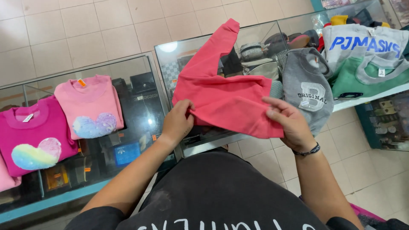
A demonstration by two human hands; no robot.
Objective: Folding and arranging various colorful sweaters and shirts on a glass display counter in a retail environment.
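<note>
coral sweatshirt (226, 100) partly folded on glass counter (145, 106), one sleeve out toward 12 o'clock. left hand (177, 123) pinches its hem; right hand (289, 121) presses fingers closed on the fold. folded pink tops (87, 104) lie at 9 o'clock.

Small neck labels (82, 82) on sweatshirts (89, 106)

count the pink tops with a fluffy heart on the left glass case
2: a light pink top further back, and a magenta top nearer the left edge. A third pink piece at the edge is mostly cut off.
</note>
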